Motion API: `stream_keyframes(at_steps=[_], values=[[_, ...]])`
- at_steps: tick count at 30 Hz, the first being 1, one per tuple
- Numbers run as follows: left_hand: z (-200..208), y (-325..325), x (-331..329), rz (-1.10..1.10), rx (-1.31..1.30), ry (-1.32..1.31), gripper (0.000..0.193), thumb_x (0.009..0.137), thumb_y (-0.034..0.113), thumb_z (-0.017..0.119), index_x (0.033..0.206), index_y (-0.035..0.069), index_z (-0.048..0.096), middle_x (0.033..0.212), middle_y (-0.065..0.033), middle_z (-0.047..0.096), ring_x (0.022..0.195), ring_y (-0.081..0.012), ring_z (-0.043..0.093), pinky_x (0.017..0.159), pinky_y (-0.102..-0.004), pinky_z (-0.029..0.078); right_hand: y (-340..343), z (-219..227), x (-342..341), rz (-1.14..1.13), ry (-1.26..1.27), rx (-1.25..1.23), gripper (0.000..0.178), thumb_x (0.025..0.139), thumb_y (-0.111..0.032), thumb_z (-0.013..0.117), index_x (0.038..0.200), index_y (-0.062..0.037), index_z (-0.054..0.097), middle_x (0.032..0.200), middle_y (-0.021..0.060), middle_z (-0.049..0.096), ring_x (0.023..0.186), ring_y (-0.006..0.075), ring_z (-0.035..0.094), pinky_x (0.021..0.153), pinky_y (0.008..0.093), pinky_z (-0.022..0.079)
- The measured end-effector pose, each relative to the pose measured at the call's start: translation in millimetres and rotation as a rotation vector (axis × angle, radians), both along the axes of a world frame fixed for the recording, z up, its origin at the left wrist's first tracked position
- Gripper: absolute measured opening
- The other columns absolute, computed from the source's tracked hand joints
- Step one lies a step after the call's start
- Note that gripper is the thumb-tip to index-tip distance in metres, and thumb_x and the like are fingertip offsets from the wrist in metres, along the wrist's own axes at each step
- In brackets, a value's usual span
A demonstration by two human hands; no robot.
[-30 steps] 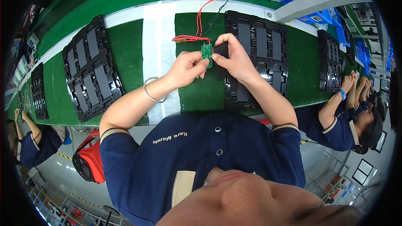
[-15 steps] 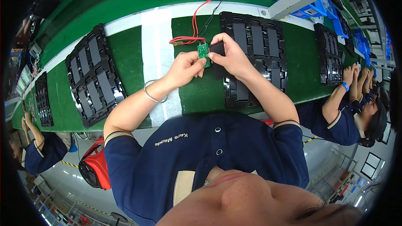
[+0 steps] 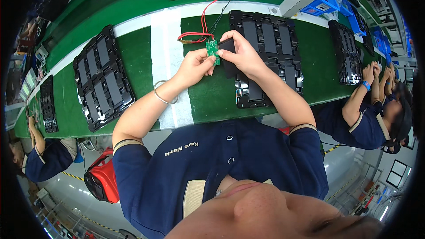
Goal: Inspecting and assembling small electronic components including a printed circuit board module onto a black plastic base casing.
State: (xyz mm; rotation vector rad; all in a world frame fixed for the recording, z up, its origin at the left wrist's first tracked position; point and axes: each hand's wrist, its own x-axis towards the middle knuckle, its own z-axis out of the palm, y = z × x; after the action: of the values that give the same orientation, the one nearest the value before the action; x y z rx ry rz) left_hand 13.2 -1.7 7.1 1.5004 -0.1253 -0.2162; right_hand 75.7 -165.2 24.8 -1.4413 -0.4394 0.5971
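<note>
Currently, your hold matches that of a second ago, so the work remains in hand: left grip (image 3: 194, 67) pinching one rectangular green circuit board (image 3: 212, 48) over the green-surfaced worktop (image 3: 212, 99), near thin red leads (image 3: 195, 33); right grip (image 3: 244, 56) clasping one flat black rectangular slab (image 3: 228, 68).

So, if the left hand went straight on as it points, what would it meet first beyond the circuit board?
Probably the right hand, its thumb by the green circuit board, or the black flat piece it holds; the depth between them is unclear.
</note>
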Motion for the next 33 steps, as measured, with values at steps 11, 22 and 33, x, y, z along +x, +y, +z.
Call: stream_keyframes(at_steps=[11,22,33], values=[[-4,2,3,-0.007,0.002,0.020,0.018,0.089,0.016,0.048,0.076,0.004,0.052,0.057,0.0011,0.052,0.051,-0.0046,0.046,0.048,-0.0196,0.037,-1,-3,2,-0.010,0.029,0.012,0.028,0.076,-0.001,0.062,0.098,-0.0054,0.046,0.095,0.0010,0.047,0.095,0.0088,0.045,0.085,0.0238,0.037],[-6,5,3,0.005,0.082,0.014,0.018,0.089,0.015,0.049,0.077,0.002,0.054,0.058,0.0003,0.054,0.050,-0.0051,0.048,0.047,-0.0197,0.038,8,-14,-1,-0.142,-0.177,-0.072,0.028,0.071,-0.007,0.068,0.090,-0.0049,0.048,0.078,0.0015,0.052,0.076,0.0093,0.049,0.069,0.0256,0.042],[-5,3,-6,0.072,0.131,0.009,0.020,0.089,0.015,0.049,0.075,0.001,0.052,0.057,-0.0003,0.054,0.049,-0.0043,0.046,0.047,-0.0190,0.038,-33,39,-6,0.035,-0.280,0.029,0.023,0.073,0.000,0.064,0.090,-0.0048,0.049,0.085,0.0017,0.051,0.083,0.0098,0.049,0.077,0.0245,0.040]])
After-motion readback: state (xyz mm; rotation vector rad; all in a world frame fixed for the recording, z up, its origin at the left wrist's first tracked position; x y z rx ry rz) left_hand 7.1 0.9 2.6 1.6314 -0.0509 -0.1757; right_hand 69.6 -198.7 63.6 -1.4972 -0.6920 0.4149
